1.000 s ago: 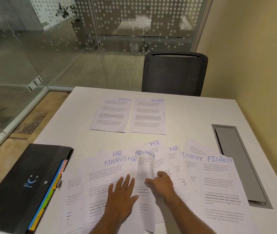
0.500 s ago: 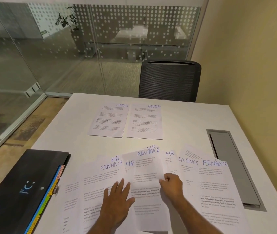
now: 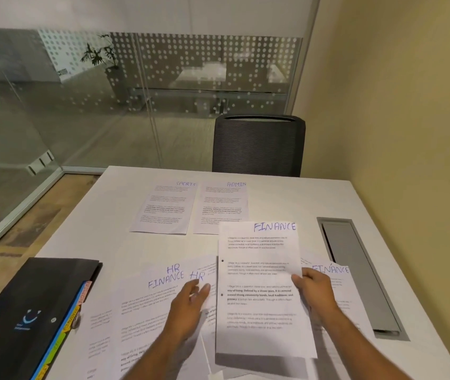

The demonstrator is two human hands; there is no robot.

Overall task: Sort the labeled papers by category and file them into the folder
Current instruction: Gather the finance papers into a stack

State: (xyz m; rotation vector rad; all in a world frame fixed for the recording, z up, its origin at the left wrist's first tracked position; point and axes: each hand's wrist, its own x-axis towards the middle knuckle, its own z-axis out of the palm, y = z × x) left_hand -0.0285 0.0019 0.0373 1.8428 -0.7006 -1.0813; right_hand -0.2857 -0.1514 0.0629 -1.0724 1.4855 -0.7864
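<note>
Since the frame half a second back, the FINANCE sheet (image 3: 259, 286) has come up off the fanned pile and now hangs above it, its top edge overlapping the near corner of the ADMIN sheet (image 3: 221, 208), which lies flat beside the SPORTS sheet (image 3: 164, 207).

What could go wrong: the lifted sheet is held by one edge only, so it may droop or slip as it is carried, and the loose pile (image 3: 147, 305) beneath it (HR and FINANCE pages mixed and overlapping) could be dragged askew if the left hand lets go early. A second page clinging behind the lifted one would also land in the wrong category; whether one does cannot be told.

The right hand (image 3: 315, 290) pinches the right edge of the FINANCE sheet, thumb on its face and fingers curled behind. The left hand (image 3: 189, 305), just left of that sheet, has its fingers bent onto an HR page (image 3: 204, 281) and seems to nip its edge, though the grip is not fully clear.

The folder (image 3: 26, 311) lies closed on the worktop (image 3: 286, 198), well to the left of the FINANCE sheet, coloured tabs showing along its near edge.
</note>
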